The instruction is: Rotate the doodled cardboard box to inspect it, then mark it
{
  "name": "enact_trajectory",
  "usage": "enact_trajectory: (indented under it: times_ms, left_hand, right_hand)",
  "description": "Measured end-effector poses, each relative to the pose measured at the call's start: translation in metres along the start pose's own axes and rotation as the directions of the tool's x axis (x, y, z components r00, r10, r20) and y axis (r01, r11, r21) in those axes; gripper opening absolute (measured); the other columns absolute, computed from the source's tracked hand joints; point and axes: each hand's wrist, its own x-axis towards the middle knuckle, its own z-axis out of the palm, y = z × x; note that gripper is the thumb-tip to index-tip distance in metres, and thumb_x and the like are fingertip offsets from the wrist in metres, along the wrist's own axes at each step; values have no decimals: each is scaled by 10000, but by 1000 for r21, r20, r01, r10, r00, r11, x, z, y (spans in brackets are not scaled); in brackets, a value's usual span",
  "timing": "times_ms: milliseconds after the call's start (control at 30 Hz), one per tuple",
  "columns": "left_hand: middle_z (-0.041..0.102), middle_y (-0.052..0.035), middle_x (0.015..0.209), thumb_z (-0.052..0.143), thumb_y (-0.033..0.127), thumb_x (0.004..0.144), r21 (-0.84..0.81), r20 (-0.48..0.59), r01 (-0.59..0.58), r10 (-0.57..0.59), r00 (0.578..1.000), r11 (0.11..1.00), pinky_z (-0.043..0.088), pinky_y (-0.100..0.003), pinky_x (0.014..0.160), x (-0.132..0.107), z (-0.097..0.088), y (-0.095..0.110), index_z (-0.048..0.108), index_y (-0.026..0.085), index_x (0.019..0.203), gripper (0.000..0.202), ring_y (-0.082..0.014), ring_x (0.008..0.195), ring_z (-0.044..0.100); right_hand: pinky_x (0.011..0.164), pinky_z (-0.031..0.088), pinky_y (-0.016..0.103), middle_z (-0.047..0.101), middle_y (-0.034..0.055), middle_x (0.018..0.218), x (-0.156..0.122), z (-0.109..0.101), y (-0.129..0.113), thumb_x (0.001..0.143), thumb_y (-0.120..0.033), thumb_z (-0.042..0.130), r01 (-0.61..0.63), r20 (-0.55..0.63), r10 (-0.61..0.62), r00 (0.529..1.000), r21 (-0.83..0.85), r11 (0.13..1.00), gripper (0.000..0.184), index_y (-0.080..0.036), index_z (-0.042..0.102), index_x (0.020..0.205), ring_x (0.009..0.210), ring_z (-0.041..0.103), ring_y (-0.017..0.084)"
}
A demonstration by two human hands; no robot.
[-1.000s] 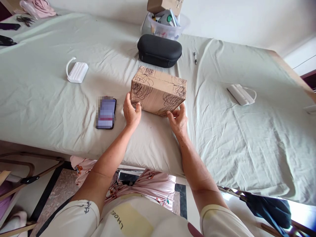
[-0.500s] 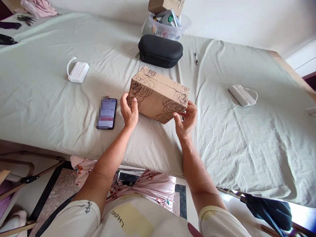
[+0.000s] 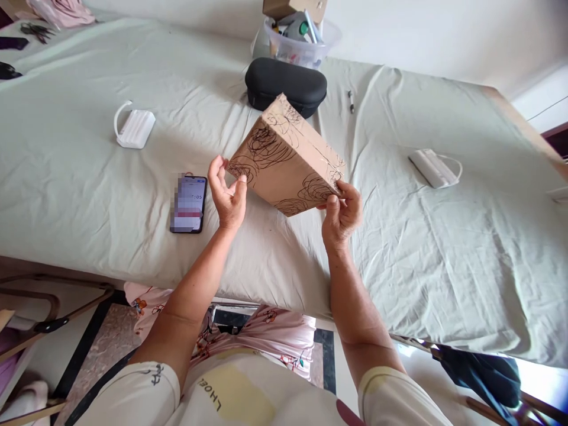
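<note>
Head view: broad flat surface under a pale green, creased cloth sheet (image 3: 444, 254). Above its middle, between the hands, a brown oblong cardboard box (image 3: 284, 160), marked with black looping scribbles near the corners of its broad face. Box held tilted, that face turned toward the person, one corner pointing down toward the sheet's near edge; whether its underside meets the cloth, cannot tell. By the wall, a clear round plastic basin (image 3: 306, 54) with mixed items in it. Before the basin, a black rounded hard-looking case (image 3: 284, 80), partly hidden by the box's top corner. Left hand (image 3: 228, 198) grips the box's left corner, thumb on the scribbled face, fingers curled round the edge. Right hand (image 3: 341, 219) pinches the right corner, thumb in front, other fingers partly hidden. Near the left hand, a black-edged rectangular phone (image 3: 190, 204) lies screen up, screen partly blurred. Two white blocky devices with looped straps, one far left (image 3: 136, 129), one well right (image 3: 432, 168). Smallest: a slim black-and-white pen (image 3: 351, 102), right of the case.
</note>
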Motion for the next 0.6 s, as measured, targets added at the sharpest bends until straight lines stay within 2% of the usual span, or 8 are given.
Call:
enact_trajectory:
  times_ms: [100,200,267,433,500,600]
  left_hand:
    - [372,-126,1728,628,800,929,-104,84,96,-87,993,990,517,-522,1225,1,1,-1,254,400,1656,910,-314,1606,425]
    - [516,-120,1640,602,784,957,-190,275,181,-125,953,965,552,-524,1188,-4,4,1,293,413,1654,848,-306,1503,562]
    - [561,-128,1602,598,773,965,-177,368,135,-61,928,975,568,-485,1172,-10,8,5,350,380,1640,820,-310,1489,578]
    - [423,-130,1714,516,757,1010,3,443,-82,72,894,997,620,-401,1081,-24,12,17,257,386,1679,807,-313,1563,495]
    - [414,-125,1720,483,721,1042,57,466,-139,97,879,989,599,-406,1114,-25,10,18,294,381,1666,735,-306,1582,469]
    - [419,-125,1720,516,699,1039,102,483,-205,131,866,973,495,-468,1248,-26,8,17,427,341,1610,680,-318,1597,446]
  right_hand:
    - [610,652,325,629,-6,900,-1,3,-2,962,-666,645,-63,-22,65,998,62,996,447,-301,639,1222,668,689,138]
    - [584,647,302,657,-31,854,-3,8,-5,951,-693,642,-149,-26,154,988,129,980,460,-302,605,1189,621,689,122]
    - [556,631,277,667,-50,820,-4,11,-7,942,-699,649,-217,-25,225,974,172,961,467,-300,582,1176,588,687,112]
    - [489,556,216,633,-83,701,-5,15,-10,906,-750,655,-390,12,398,917,235,890,517,-286,553,1111,559,704,117]
    - [466,515,202,621,-89,662,-5,16,-12,905,-780,633,-431,27,436,899,223,874,533,-276,542,1054,529,683,111]
    - [441,457,202,580,-102,580,-5,16,-14,877,-806,654,-449,58,447,893,185,874,564,-266,526,969,452,590,95]
